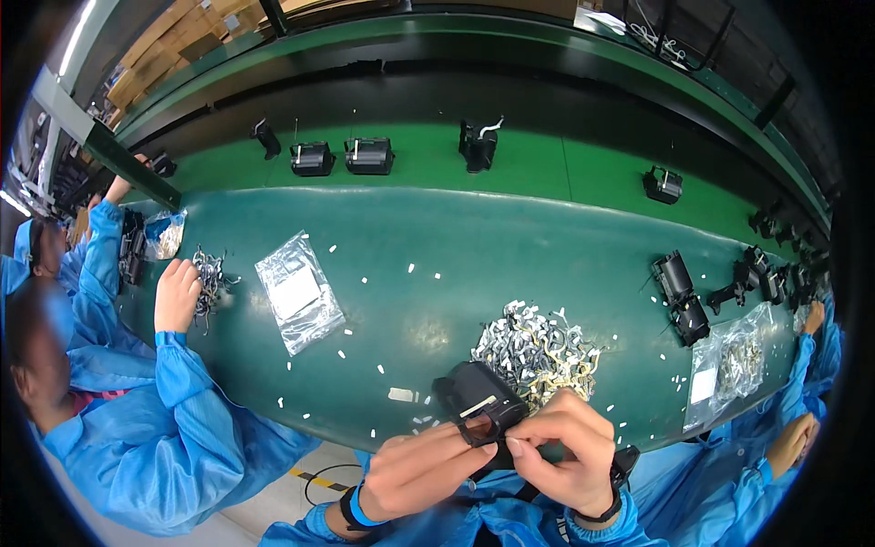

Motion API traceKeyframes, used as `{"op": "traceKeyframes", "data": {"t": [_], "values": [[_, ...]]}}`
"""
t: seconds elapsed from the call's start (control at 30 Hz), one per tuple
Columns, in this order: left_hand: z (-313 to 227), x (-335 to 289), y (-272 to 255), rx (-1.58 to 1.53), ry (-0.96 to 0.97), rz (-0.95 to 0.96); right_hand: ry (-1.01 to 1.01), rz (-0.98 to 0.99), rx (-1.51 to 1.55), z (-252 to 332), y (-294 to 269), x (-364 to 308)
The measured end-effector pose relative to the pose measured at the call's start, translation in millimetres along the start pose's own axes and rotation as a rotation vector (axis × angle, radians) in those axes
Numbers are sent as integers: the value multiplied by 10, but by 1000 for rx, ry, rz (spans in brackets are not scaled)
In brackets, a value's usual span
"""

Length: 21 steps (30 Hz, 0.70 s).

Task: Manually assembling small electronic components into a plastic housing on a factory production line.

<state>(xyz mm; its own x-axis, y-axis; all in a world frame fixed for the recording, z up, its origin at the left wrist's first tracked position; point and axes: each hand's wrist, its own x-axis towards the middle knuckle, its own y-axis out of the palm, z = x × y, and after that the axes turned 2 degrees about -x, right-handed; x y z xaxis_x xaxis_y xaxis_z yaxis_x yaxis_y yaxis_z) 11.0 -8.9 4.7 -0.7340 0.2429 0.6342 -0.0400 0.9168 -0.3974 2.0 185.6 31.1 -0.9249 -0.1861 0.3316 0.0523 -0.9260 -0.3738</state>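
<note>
A black plastic housing [474,387] with a pale strip on its side is held above the near edge of the bench. My left hand [424,469] is closed on its lower left part, fingers along the near rim. At its lower right edge my right hand [570,447] is closed in a pinch against the housing; what lies between those fingertips is too small to make out. Just beyond the housing lies a heap of short cables [538,351], black, white and yellowish, with small white connectors.
Small white pieces are scattered on the green bench [437,228]. A clear bag [299,290] lies left, another bag [729,365] right beside black housings [679,296]. More housings [369,156] stand on the bright green strip behind. A co-worker's hand [178,292] touches cables [210,283] at left.
</note>
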Motion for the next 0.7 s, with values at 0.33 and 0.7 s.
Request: {"op": "traceKeyframes", "data": {"t": [0.33, 0.7], "values": [[37, 22, 47, 121, 46, 37, -7, -141, -200, 79, 147, -26], [20, -3, 103, 24, -87, -77, 152, -125, -18, 7, 102, -66]]}}
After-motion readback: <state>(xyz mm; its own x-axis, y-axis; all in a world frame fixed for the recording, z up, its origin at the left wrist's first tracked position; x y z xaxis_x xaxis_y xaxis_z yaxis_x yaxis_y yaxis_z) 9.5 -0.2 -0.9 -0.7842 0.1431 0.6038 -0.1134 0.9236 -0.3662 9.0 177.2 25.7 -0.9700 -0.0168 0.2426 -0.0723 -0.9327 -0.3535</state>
